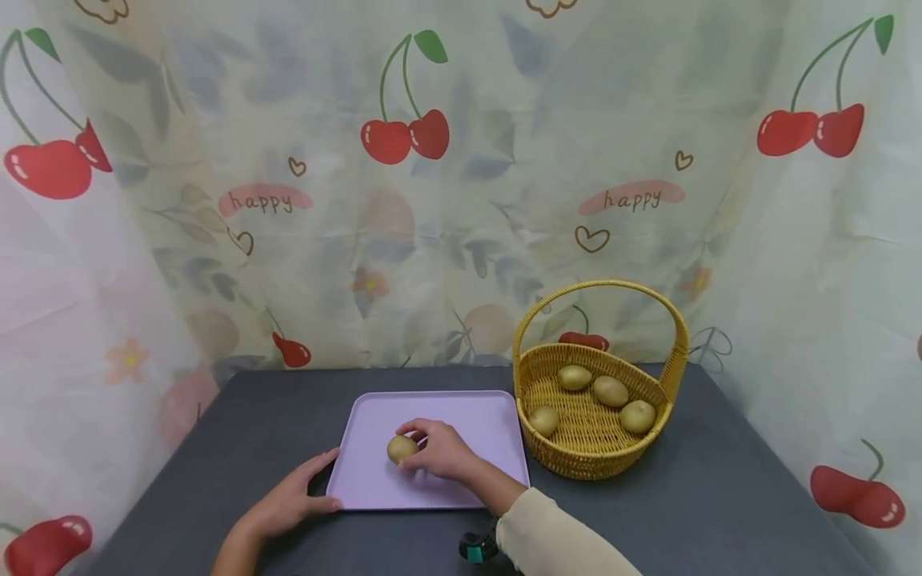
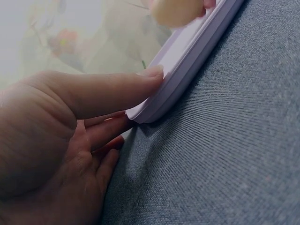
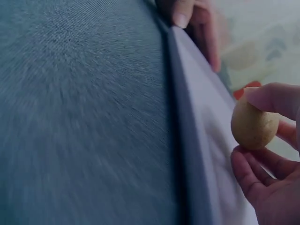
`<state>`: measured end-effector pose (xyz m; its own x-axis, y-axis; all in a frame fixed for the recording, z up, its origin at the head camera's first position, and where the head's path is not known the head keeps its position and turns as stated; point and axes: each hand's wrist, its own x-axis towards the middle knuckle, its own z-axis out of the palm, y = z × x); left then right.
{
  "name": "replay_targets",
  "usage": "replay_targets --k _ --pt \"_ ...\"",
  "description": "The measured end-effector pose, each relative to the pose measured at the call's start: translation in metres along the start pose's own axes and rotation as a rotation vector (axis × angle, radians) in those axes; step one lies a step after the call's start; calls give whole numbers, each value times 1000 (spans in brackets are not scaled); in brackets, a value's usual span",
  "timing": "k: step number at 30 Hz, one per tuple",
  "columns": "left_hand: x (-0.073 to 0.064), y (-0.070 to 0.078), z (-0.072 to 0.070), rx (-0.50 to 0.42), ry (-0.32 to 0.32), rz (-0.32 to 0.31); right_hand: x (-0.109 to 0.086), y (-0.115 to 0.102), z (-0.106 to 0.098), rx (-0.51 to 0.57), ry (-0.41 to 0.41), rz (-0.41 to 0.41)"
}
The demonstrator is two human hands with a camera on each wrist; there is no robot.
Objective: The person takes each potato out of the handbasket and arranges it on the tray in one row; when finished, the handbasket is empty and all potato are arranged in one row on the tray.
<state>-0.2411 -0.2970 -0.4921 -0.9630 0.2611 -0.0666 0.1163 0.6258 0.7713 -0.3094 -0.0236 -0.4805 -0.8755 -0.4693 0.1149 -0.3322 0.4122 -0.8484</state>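
My right hand pinches a small yellow-brown potato between thumb and fingertips, over the middle of a pale purple tray. In the right wrist view the thumb lies on the top of the potato, with fingers under and behind it. At the tray's near left corner my left hand holds the rim, thumb on the front side and fingers along the left side. The left wrist view shows that thumb against the tray's rim, with the other fingers partly hidden behind it.
Close to the tray's right side stands a yellow wicker basket with a tall arched handle and several potatoes inside. Both stand on a dark grey table. A cherry-patterned curtain encloses the back and sides.
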Motion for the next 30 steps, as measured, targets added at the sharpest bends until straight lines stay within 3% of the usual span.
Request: replay_targets --k 3,13,18,30 --pt "1 0 0 2 0 -3 6 2 13 -14 40 -10" --pt "-1 -1 -1 1 20 81 21 -10 51 -73 149 -15" --pt "1 -2 0 -2 15 67 23 -16 63 -99 165 6" --pt "-1 -2 -1 4 25 130 21 -30 79 -350 239 1"
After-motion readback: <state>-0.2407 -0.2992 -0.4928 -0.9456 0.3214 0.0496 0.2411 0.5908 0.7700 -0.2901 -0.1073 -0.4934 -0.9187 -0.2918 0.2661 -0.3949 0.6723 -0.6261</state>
